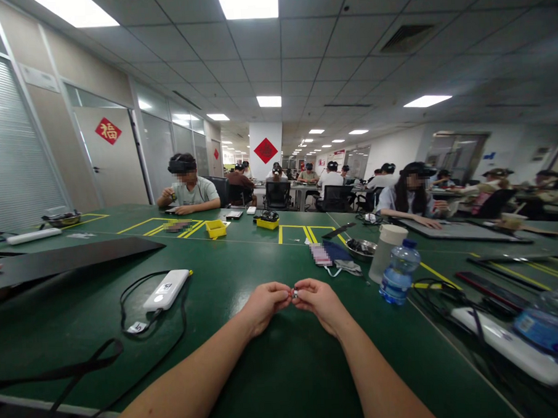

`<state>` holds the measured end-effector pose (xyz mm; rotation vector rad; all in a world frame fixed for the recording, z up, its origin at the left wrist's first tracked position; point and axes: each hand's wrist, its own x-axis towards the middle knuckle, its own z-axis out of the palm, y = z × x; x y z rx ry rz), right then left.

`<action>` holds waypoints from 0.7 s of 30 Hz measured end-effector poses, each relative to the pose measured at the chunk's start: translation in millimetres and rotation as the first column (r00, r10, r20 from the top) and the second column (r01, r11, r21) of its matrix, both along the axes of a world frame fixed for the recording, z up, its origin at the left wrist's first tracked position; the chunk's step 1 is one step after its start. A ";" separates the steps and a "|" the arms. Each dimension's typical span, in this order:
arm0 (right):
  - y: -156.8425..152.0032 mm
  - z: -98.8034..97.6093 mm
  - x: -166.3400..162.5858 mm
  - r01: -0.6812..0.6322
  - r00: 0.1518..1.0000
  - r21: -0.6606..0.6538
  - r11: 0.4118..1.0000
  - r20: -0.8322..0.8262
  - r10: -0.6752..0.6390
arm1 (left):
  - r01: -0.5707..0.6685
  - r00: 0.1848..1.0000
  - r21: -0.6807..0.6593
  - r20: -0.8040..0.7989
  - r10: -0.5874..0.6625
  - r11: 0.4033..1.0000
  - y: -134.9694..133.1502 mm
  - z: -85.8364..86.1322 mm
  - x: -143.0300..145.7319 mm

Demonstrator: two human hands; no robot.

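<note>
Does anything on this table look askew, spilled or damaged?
Nothing looks spilled or plainly damaged. Slightly untidy: the black cable sprawls in a loose loop beside the white device. The bottle stands upright. The small item pinched between left hand and right hand is too tiny to judge.

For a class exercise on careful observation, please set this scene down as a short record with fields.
Left hand: pinching small item
Right hand: pinching the same item
Item detail: reddish and silvery; too small to identify
Left side: white box
Right side: water bottle, pale cup
Surface: green table
</note>
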<state>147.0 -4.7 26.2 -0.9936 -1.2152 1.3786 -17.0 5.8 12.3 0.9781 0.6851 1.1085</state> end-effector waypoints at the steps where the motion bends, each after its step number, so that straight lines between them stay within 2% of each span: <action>1: 0.3 0.0 0.1 0.014 1.000 0.004 1.000 0.005 -0.014 | -0.003 1.000 0.003 0.009 0.003 1.000 0.3 -0.4 -0.1; 7: 1.0 0.5 0.8 0.051 0.999 0.074 0.996 0.010 -0.052 | -0.014 0.997 0.017 0.079 0.012 1.000 2.5 1.6 -1.3; 13: -1.1 3.2 -1.3 -0.041 0.999 -0.049 0.998 -0.028 0.039 | -0.021 0.999 -0.019 0.040 0.022 1.000 0.6 -0.6 0.3; 21: -2.0 5.3 -0.5 -0.053 0.995 -0.032 0.998 -0.086 0.050 | 0.009 0.998 -0.031 0.061 -0.007 0.999 -3.2 9.4 -2.0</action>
